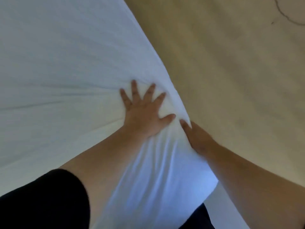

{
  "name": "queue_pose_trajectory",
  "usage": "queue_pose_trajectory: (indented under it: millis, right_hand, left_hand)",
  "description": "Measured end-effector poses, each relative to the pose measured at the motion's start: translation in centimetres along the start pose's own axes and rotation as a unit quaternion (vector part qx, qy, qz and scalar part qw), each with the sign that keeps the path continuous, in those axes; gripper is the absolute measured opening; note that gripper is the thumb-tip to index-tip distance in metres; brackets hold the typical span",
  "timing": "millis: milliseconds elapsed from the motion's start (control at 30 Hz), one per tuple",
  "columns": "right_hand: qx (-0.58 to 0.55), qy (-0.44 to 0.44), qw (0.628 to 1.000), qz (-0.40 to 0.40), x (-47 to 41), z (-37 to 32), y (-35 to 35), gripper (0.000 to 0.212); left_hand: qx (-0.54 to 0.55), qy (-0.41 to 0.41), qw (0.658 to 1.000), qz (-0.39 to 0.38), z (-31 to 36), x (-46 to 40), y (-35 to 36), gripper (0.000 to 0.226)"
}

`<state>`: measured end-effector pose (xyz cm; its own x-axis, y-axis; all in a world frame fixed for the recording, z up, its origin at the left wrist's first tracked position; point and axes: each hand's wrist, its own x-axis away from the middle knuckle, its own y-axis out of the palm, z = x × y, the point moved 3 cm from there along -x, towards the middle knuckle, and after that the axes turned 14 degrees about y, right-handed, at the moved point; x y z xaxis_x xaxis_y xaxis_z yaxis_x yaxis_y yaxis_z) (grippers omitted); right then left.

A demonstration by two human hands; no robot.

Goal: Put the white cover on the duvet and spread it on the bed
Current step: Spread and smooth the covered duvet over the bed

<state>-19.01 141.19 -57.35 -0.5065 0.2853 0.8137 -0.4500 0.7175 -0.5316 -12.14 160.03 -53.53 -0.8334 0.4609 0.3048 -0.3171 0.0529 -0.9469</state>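
The white cover [66,80] fills the frame from nine o'clock round to the centre, lying broad and fairly flat with the bed presumably beneath it; its edge runs from twelve o'clock down toward five, with tan floor [231,80] beyond. The left hand [143,113] presses flat on the cloth near that edge, fingers straight and fanned, gripping nothing; creases radiate from it toward nine o'clock. The right hand [196,138], just at its four o'clock, lies along the edge with fingers extended; whether fingers curl under the hem cannot be told. A black sleeve [46,200] sits at seven o'clock. The fabric looks soft, light and limp, likely to bunch and slide when pushed. It is probably best held by pinching the hem or a corner, then smoothed with flat palms.
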Motion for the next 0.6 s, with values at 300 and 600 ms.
queue_pose_trajectory:
  millis: [300,600]
  right_hand:
    - [-0.036,0.006,0.995,-0.097,0.9,8.8,-2.2,0.041]
    - [0.084,0.052,0.992,0.075,1.8,13.5,-1.9,0.048]
  left_hand:
    - [-0.039,0.098,0.992,-0.072,7.8,-1.9,1.0,0.068]
    - [-0.011,0.161,0.984,0.076,11.1,10.7,3.7,0.056]
